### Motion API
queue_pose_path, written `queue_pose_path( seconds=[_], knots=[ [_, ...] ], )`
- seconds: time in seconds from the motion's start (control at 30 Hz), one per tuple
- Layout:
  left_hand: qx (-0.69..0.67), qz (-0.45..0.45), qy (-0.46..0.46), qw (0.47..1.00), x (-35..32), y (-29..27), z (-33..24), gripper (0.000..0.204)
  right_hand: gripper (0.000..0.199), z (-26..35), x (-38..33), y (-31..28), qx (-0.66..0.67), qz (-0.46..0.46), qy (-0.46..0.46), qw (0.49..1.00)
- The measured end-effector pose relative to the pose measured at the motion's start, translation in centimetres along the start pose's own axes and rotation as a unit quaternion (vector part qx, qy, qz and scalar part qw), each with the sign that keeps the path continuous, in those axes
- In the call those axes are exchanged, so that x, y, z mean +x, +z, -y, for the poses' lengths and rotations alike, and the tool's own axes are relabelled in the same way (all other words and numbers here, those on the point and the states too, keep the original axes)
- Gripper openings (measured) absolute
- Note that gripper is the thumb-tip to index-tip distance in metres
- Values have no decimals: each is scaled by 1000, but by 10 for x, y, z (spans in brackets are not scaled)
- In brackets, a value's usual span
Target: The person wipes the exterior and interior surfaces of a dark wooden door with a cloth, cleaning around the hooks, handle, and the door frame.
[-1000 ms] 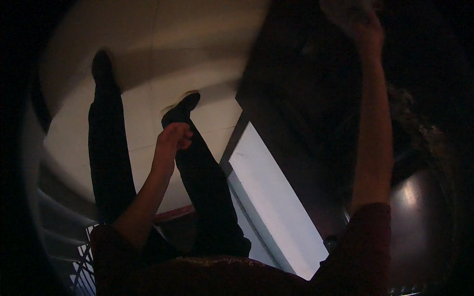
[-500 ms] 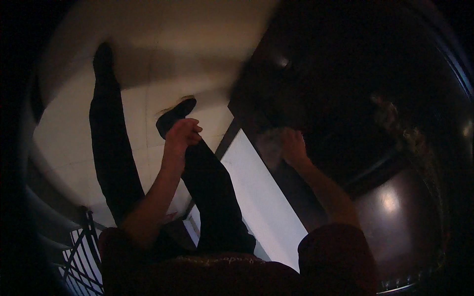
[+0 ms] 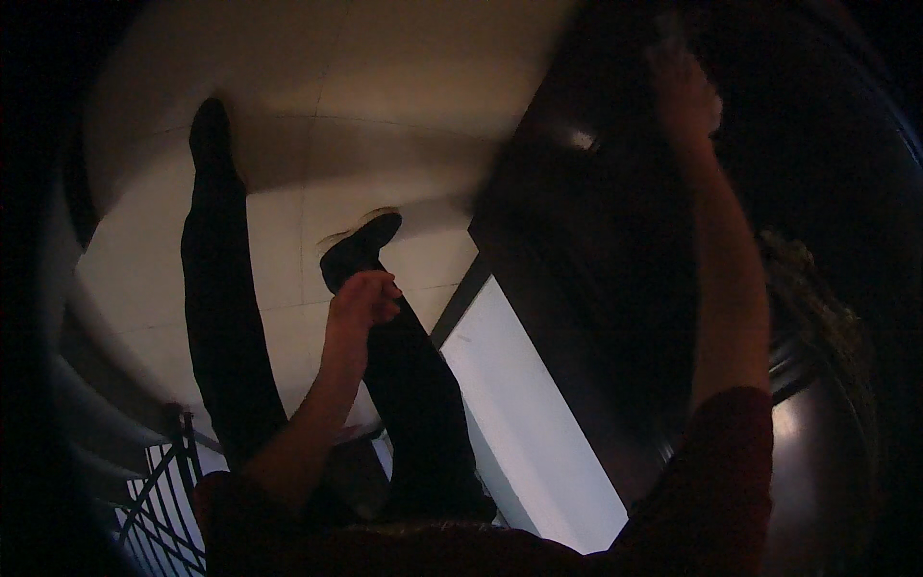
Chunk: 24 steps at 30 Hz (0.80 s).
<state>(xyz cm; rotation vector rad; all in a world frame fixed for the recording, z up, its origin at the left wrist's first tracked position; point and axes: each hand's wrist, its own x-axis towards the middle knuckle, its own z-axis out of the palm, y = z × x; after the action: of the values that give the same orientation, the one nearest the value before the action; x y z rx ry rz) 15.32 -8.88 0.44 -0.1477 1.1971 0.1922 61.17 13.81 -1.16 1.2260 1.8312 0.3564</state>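
Note:
My right hand is stretched far out over a dark, glossy surface on the right. Motion blurs its fingers. A pale, thin, cloth-like thing shows beyond the fingertips, and a bit of white peeks out along the edge of the palm; its exact kind is too blurred to tell. My left hand hangs in the air in front of my body, fingers loosely curled, with nothing visible in it. In the picture it overlaps a dark trouser leg and lies just below a dark shoe.
Pale floor tiles lie under my feet. A white panel slants beside the dark furniture. Dried, straw-coloured plant stems stand at the right. Dark railing bars are at the lower left. Light is dim.
My right hand has swept forward and to the right across the dark surface, with the arm extending. My left hand stays curled in about the same place. The view has shifted slightly.

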Motion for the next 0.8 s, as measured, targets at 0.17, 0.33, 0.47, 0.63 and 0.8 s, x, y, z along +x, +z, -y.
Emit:
queue_pose_path(
  seconds=[0.17, 0.33, 0.47, 0.63, 0.8],
  knots=[
    [9, 0, -10, 1000, -4, 2, 4, 28, 35, 124, -110, 4, 113, 45, 32, 992],
    [-16, 2, 22, 1000, 7, 6, 1, 27, 28, 222, -272, -12, 335, 257, 31, 906],
    [-42, 0, 12, 999, 8, 10, -11, 27, 24, 209, -282, -20, 272, 309, -114, 904],
    [-36, 9, 11, 999, 12, 31, -16, 28, 22, 114, -109, 25, 129, 149, -106, 975],
    [-20, 5, 22, 1000, 16, 35, -19, 30, 26, -7, 29, -22, 65, 104, 124, 985]
  ],
)
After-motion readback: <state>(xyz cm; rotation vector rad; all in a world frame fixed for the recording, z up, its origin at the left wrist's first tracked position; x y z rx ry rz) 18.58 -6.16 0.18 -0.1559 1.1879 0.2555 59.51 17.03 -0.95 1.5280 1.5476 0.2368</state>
